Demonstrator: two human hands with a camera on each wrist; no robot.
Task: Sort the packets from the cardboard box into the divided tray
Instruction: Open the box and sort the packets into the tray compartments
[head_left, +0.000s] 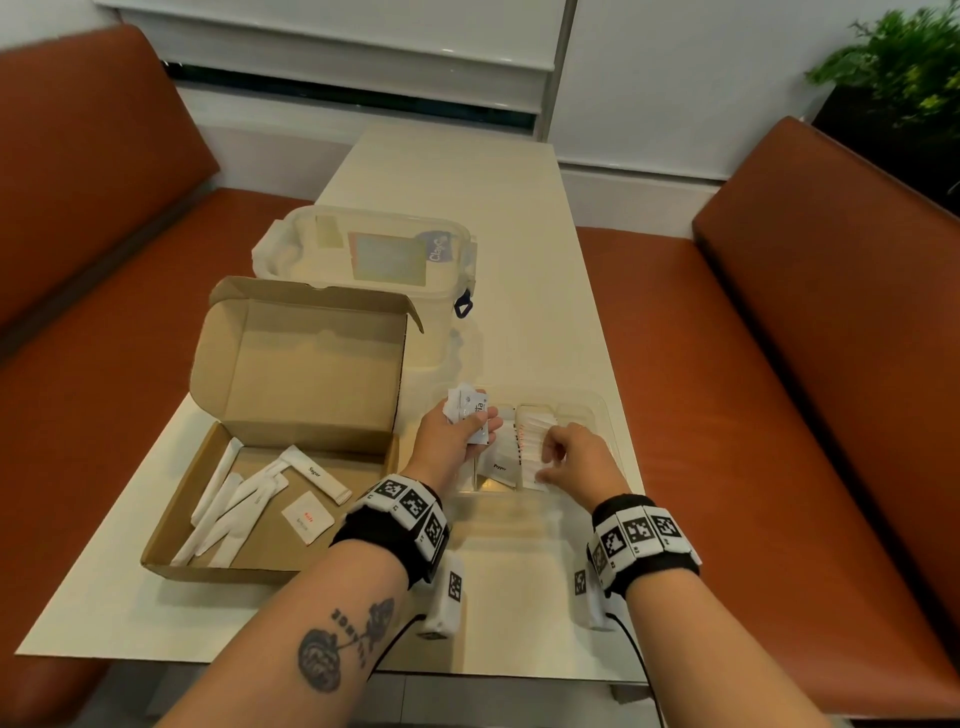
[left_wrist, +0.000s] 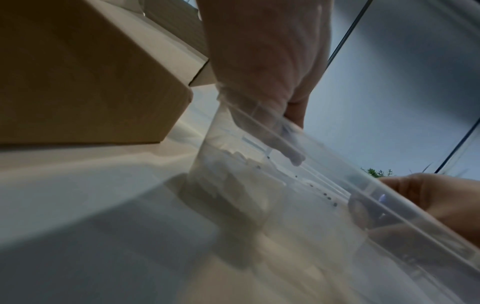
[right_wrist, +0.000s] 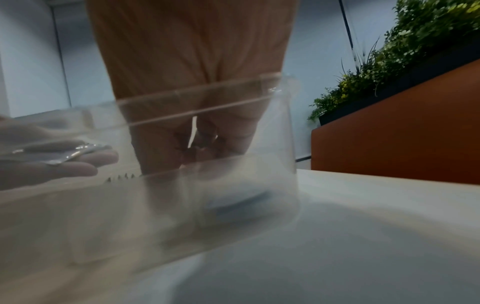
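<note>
Left hand (head_left: 457, 434): fingers curled round bunch of small white paper packets (head_left: 470, 413), held above left end of clear plastic divided tray (head_left: 605, 415). Right hand (head_left: 569, 454): fingers bent into middle compartment, on row of white sachets (head_left: 530, 441); grip unclear. Open brown cardboard box (head_left: 270, 457) left of tray, holding white stick packets (head_left: 234, 506).

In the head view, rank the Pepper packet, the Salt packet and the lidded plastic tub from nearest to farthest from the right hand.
From the right hand:
1. Pepper packet, in the tray just left of it.
2. Salt packet, in the cardboard box, far left.
3. Lidded plastic tub, behind the box.
</note>
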